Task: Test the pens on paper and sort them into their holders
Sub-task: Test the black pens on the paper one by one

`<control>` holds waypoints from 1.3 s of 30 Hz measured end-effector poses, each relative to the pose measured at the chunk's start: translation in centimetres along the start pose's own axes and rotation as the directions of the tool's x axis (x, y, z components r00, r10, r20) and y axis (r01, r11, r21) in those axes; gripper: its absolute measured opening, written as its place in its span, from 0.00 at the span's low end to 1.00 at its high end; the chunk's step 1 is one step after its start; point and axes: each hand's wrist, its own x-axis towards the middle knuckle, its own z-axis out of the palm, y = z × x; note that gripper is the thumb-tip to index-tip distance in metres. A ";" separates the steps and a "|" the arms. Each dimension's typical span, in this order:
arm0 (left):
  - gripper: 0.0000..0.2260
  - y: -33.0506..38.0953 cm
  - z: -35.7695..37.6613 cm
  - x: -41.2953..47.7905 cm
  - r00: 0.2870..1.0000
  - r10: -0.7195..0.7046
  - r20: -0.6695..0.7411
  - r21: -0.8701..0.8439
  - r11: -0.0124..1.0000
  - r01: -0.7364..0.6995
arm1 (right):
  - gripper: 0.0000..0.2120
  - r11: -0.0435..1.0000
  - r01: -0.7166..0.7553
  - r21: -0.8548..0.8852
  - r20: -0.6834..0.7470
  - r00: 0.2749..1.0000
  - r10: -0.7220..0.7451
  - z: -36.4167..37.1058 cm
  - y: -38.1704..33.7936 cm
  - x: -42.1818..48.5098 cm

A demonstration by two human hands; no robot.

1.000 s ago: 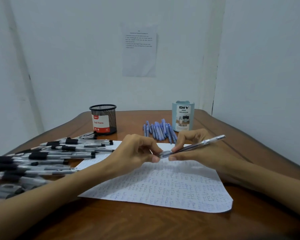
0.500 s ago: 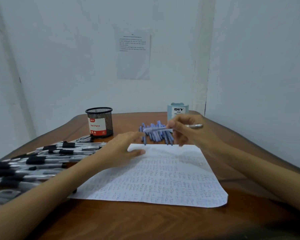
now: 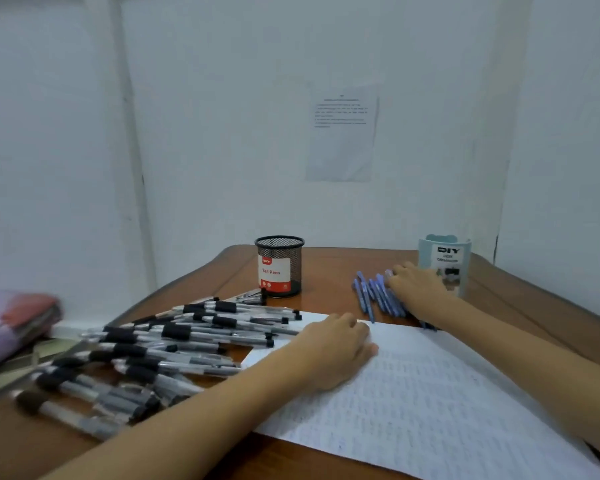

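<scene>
Your left hand (image 3: 336, 351) lies flat and relaxed on the scribbled paper (image 3: 430, 410), likely pinning it for testing, while your right hand (image 3: 418, 289) rests on the blue pens (image 3: 378, 296) heaped beside the DIY desk organizer (image 3: 445, 261) (gripping one or not, I cannot tell).

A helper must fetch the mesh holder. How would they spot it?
On the wooden table, look near the far edge, just beyond the heap of black-grip pens. The mesh holder stands there: a black wire cup with a red-and-white label, unlike the pale blue organizer to its right.
</scene>
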 end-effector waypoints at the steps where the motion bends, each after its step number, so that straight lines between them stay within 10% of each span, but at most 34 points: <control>1: 0.21 0.2 0.0 -0.1 1.000 0.006 0.004 -0.007 1.000 -0.006 | 0.15 1.000 0.002 0.007 0.004 1.000 -0.002 0.1 0.1 0.2; 6: 0.18 0.0 -2.4 -0.6 0.997 0.016 0.077 -0.043 0.999 -0.013 | 0.18 0.944 0.012 0.329 -0.109 0.994 0.025 -2.3 -0.4 1.4; 13: 0.12 -8.6 -6.0 -2.8 0.959 -0.279 -0.043 -0.052 0.959 0.277 | 0.04 0.584 0.181 0.791 -0.060 0.974 -0.220 -6.3 -7.4 0.7; 20: 0.15 -11.5 -4.2 -5.9 0.944 -0.329 0.024 -0.074 0.941 0.330 | 0.07 0.408 0.162 0.899 0.025 0.909 -0.416 -6.1 -8.8 -0.8; 29: 0.16 -9.3 -4.0 -5.3 0.983 -0.183 -0.010 -0.133 0.975 0.180 | 0.08 -0.259 -0.124 0.958 0.139 0.989 0.041 -7.3 -1.1 -4.4; 39: 0.31 -5.8 -1.4 -4.5 0.994 0.104 0.034 -0.120 0.988 -0.100 | 0.11 -0.304 -0.120 0.945 0.266 0.825 0.499 -3.9 5.1 -10.1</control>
